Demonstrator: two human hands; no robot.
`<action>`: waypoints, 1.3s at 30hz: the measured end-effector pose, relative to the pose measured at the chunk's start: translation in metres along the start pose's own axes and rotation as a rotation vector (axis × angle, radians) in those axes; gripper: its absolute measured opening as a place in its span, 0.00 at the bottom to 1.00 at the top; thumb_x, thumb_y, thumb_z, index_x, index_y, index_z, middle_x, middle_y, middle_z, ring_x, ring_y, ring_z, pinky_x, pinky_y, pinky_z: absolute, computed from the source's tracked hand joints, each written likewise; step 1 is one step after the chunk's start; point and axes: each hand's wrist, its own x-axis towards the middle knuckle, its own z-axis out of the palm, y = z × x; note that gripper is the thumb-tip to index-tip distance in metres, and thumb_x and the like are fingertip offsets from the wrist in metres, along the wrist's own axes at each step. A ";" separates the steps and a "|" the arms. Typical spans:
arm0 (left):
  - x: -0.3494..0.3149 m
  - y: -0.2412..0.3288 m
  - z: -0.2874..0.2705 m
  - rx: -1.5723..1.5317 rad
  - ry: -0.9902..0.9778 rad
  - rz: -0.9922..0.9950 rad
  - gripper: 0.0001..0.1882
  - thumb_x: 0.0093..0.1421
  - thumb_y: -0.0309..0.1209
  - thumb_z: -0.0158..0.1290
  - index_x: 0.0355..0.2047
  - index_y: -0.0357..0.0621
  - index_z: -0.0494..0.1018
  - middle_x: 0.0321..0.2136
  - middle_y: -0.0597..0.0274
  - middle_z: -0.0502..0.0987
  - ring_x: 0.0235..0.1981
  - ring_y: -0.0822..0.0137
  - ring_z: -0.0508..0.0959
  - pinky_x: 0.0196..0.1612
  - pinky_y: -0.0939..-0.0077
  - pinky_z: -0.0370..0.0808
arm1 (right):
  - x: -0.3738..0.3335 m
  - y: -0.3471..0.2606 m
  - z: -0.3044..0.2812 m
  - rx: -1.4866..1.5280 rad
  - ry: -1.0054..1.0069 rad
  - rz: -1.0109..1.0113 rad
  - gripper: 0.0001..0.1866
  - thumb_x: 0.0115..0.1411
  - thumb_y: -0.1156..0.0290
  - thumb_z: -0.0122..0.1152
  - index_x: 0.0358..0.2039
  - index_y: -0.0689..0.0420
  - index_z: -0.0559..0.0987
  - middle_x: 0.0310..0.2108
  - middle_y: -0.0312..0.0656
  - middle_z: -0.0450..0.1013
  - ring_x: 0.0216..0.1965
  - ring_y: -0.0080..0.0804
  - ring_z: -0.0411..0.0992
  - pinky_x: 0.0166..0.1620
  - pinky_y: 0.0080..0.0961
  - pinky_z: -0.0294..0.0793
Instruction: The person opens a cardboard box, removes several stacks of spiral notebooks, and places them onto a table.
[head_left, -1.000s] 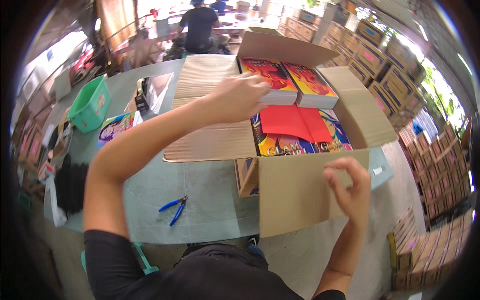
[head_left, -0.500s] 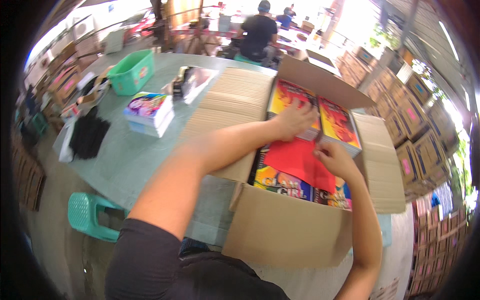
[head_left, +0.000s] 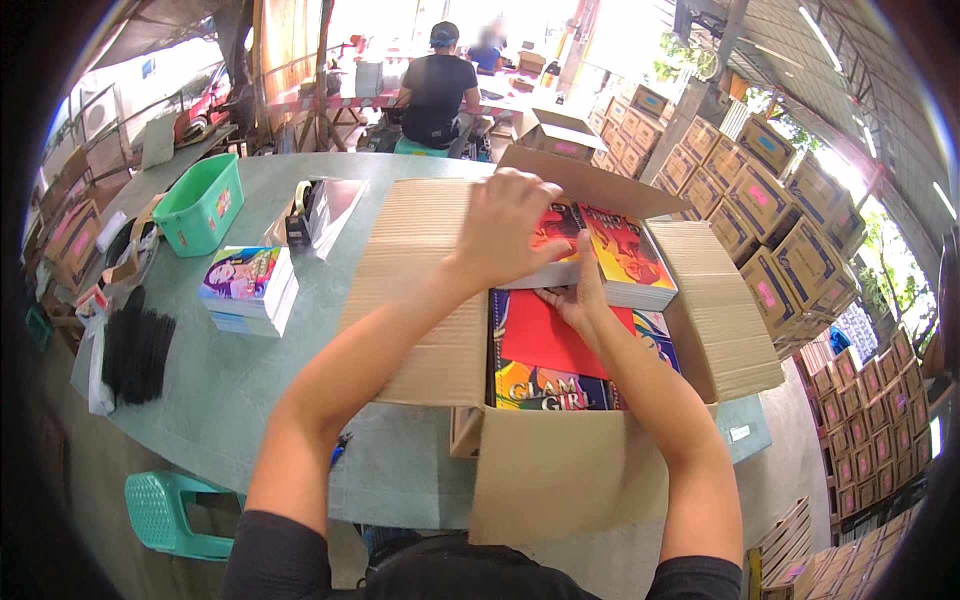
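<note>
An open cardboard box (head_left: pixel 560 450) holds colourful notebooks, two stacks of them at its far side. My left hand (head_left: pixel 505 225) is over the left stack of notebooks (head_left: pixel 556 222), its fingers apart and covering much of the cover. Against the near right corner of that same stack rests my right hand (head_left: pixel 578 300), fingers stretched upward between the stacks and thumb out to the left. Beside it is the right stack of notebooks (head_left: pixel 630 250), with a red and yellow cover. A red sheet (head_left: pixel 550 335) lies over the notebooks in the near half, partly under my right wrist.
Left of the box on the grey table (head_left: pixel 340 420) are another notebook stack (head_left: pixel 245 285), a tape dispenser (head_left: pixel 298 222), a green bin (head_left: pixel 200 205) and a black bristly bundle (head_left: pixel 138 345). A green stool (head_left: pixel 165 510) stands below. Stacked cartons (head_left: pixel 770 210) line the right; a person (head_left: pixel 440 95) sits ahead.
My left hand has lifted from flat on the left stack and shifted to its left side. My right hand has left the red sheet's edge and moved to that stack's corner. The view has turned.
</note>
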 end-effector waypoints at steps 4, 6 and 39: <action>-0.021 -0.031 -0.070 -0.183 0.070 -0.251 0.22 0.48 0.38 0.59 0.41 0.41 0.70 0.34 0.56 0.73 0.41 0.59 0.71 0.44 0.65 0.66 | 0.006 0.005 0.014 -0.068 0.293 -0.065 0.31 0.46 0.57 0.67 0.45 0.54 0.64 0.42 0.47 0.66 0.43 0.44 0.68 0.44 0.50 0.70; -0.042 -0.048 -0.091 -0.223 0.120 -0.279 0.18 0.50 0.36 0.58 0.38 0.38 0.71 0.27 0.57 0.75 0.31 0.63 0.74 0.36 0.70 0.70 | 0.014 -0.014 0.001 0.080 0.180 -0.007 0.29 0.46 0.65 0.66 0.45 0.58 0.64 0.42 0.48 0.66 0.44 0.46 0.68 0.48 0.49 0.70; -0.261 -0.414 -0.328 -1.000 -0.175 -1.618 0.14 0.57 0.33 0.51 0.38 0.34 0.70 0.33 0.55 0.77 0.29 0.70 0.78 0.35 0.75 0.77 | 0.136 0.314 0.407 -0.772 -0.301 0.357 0.22 0.53 0.55 0.60 0.45 0.53 0.72 0.39 0.40 0.73 0.38 0.29 0.74 0.39 0.34 0.76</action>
